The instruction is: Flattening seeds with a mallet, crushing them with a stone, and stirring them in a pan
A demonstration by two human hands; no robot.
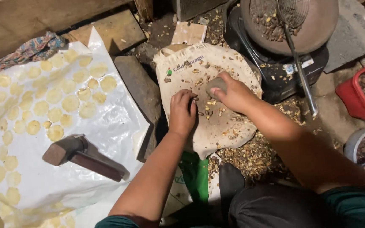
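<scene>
The right hand (233,93) grasps a smooth grey rounded stone (216,85) over a cream cloth bag (216,126) strewn with small tan seeds (210,110). The left hand (182,112), fingers curled down, presses seeds just left of it. A wooden mallet (83,156) lies on glossy white plastic sheet (115,126), near left.

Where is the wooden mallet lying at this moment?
In the head view the wooden mallet lies at lower left on the white plastic sheet, among the flat yellow discs, left of the person's left hand and untouched by either hand.
</scene>
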